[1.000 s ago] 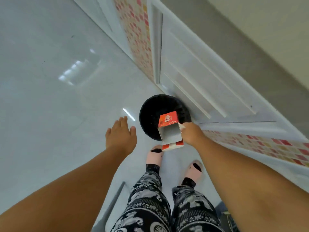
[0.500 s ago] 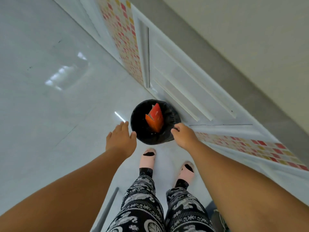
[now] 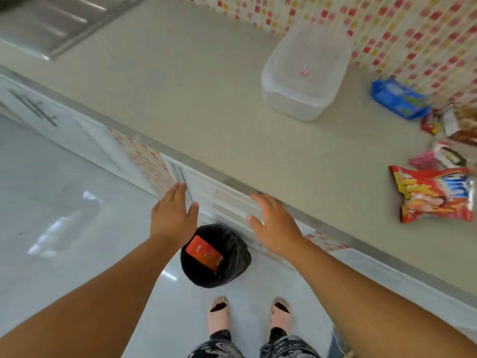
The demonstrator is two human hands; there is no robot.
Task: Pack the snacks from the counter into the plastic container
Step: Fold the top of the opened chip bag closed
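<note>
I see the clear plastic container point(image 3: 303, 73) upright on the surface point(image 3: 180, 86), lidless, near the tiled wall. The snacks lie to its right — a blue packet point(image 3: 397, 100) just beside it, a red chip bag point(image 3: 433, 195) flat near the front edge, smaller wrappers point(image 3: 444, 140) jumbled between them.

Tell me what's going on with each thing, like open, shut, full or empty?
Container: on the counter, looks lidded; contents unclear.
Bin: open, a red box lying inside.
Blue packet: on the counter, not packed.
Red bag: lying flat on the counter, not packed.
Left hand: open, empty.
Right hand: open, empty.
</note>
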